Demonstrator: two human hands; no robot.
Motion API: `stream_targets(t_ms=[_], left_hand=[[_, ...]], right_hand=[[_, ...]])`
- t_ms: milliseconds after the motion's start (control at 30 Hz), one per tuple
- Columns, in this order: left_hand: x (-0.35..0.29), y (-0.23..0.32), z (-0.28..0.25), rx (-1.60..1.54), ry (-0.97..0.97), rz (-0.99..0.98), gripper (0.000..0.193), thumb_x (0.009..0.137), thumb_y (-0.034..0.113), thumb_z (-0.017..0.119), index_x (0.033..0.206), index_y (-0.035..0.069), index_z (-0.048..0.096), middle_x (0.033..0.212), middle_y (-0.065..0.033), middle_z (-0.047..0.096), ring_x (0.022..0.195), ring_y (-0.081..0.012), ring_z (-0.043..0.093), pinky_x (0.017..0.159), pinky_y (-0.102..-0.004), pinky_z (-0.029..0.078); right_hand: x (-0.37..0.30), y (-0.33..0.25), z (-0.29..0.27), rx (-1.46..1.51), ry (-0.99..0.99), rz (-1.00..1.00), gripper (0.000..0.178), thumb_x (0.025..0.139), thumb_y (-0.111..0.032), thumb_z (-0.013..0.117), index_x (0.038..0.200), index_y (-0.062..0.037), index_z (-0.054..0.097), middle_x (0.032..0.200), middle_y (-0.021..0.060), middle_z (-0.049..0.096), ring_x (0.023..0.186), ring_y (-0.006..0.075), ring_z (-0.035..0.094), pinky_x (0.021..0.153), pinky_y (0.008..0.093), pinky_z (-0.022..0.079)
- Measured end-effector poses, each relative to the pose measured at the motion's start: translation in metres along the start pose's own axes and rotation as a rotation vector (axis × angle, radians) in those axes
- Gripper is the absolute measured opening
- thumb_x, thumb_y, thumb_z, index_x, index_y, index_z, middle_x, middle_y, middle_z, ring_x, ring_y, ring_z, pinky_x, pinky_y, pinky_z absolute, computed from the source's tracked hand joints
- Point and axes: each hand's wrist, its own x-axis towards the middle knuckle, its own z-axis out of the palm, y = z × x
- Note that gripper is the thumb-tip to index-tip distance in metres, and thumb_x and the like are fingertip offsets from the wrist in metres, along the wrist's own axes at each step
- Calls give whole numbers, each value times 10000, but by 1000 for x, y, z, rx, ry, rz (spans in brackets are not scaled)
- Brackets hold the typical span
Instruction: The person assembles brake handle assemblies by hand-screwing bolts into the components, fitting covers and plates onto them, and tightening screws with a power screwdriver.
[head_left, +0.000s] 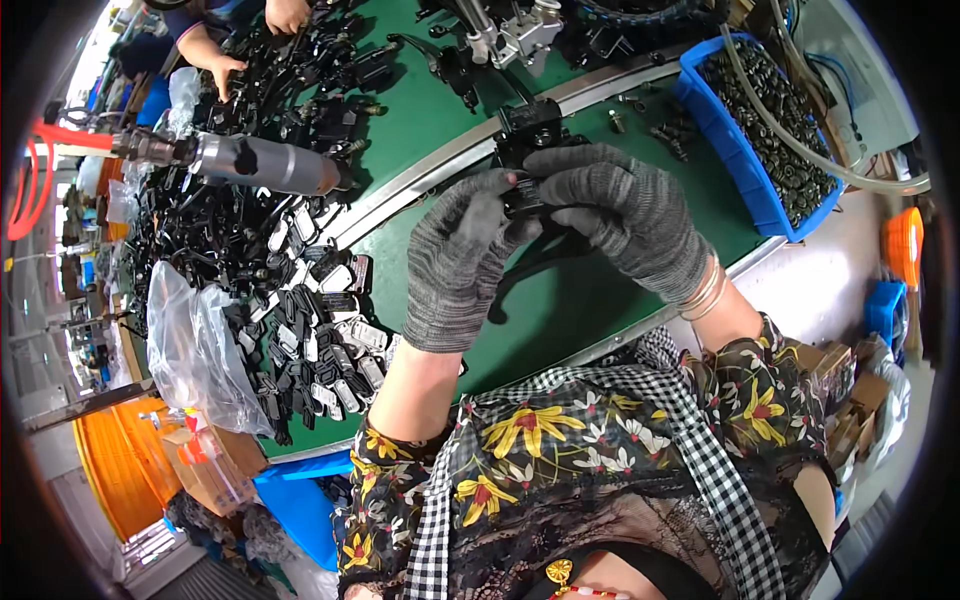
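Observation:
My left hand (pixel 458 255) and my right hand (pixel 630 205), both in grey knitted gloves, meet over the green bench. Between their fingertips is a small black part (pixel 524 200), mostly covered by the gloves. A curved black lever (pixel 520 274) extends below it toward me; whether the two are joined is hidden. Fingers of both hands are closed around the part, the left thumb and forefinger on its left side, the right fingers on its right. Just beyond them stands a black block-shaped fixture (pixel 530 122), close to the right fingers.
A pneumatic driver (pixel 265 165) on a red hose hangs at left above piled black parts (pixel 190 240) and black-and-white pieces (pixel 325 345). A clear plastic bag (pixel 195 335) lies nearby. Right is a blue bin (pixel 735 150) of small metal parts. Another person's hand (pixel 222 72) reaches into the far pile.

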Motion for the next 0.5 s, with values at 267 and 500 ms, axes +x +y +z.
stream_targets(t_ms=[267,500], left_hand=[[6,-12,14,195,-2,83,256,918,53,611,1162,-24,595,1132,-136,615,949,-206,649,815,-328,588],[7,-16,18,290,16,93,251,916,51,620,1159,-8,593,1075,-103,635,938,-178,645,821,-313,569]], right_hand=[[-21,-15,-35,632,112,852,330,906,-100,650,1211,-21,553,1016,50,651,845,107,633,716,231,518],[-4,-1,-23,321,-1,796,236,882,-122,693,1081,-17,620,883,23,657,747,93,595,679,231,503]])
